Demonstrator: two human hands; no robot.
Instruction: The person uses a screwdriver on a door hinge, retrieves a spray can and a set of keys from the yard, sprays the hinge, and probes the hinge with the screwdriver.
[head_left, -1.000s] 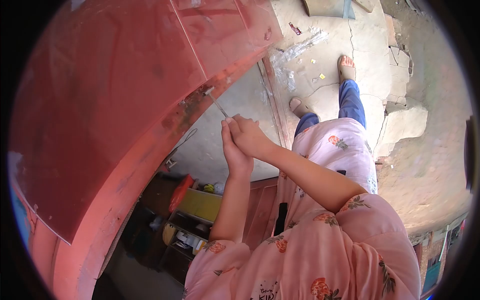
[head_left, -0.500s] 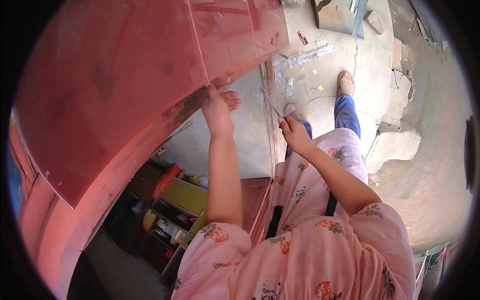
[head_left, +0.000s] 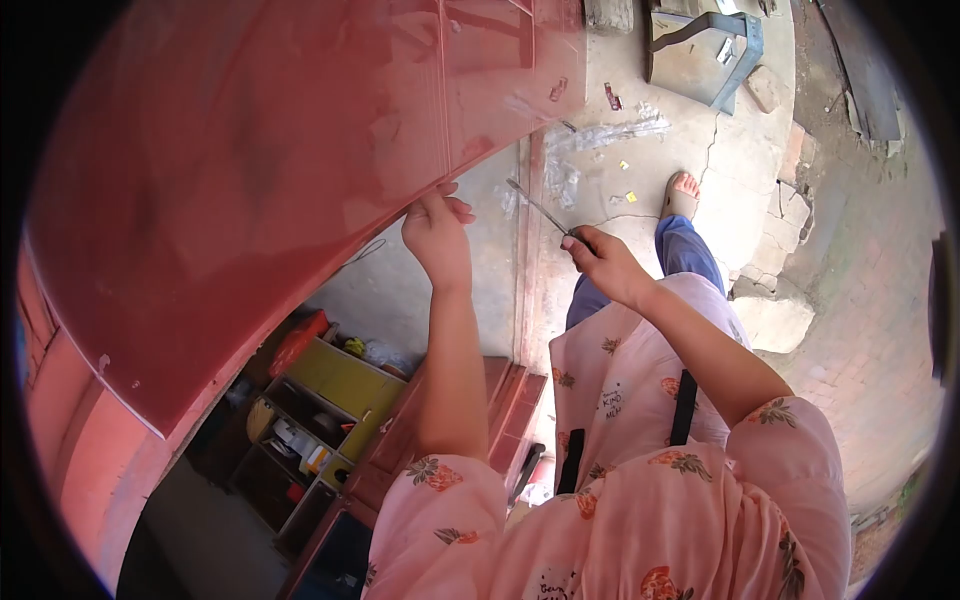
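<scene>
A large glossy red door (head_left: 270, 190) fills the upper left. At its lower edge my left hand (head_left: 437, 232) is closed, with the fingers bent around that edge; some fingertips are hidden. My right hand (head_left: 607, 264) grips a screwdriver (head_left: 540, 206) by its dark handle. The thin metal shaft points up and left, toward the door, and its tip is apart from both the door and my left hand.
Below the door is a shelf unit (head_left: 345, 385) with assorted items. A thin wire loop (head_left: 368, 252) hangs near the door edge. Clear plastic wrap (head_left: 600, 135) lies on the cracked concrete floor, and a metal-framed object (head_left: 700, 55) stands farther off. Broken concrete (head_left: 775, 318) lies at right.
The view has shifted, and the door's edge strip no longer shows. My left fingers, more outstretched before, are now bent at the edge. The screwdriver stays in my right hand.
</scene>
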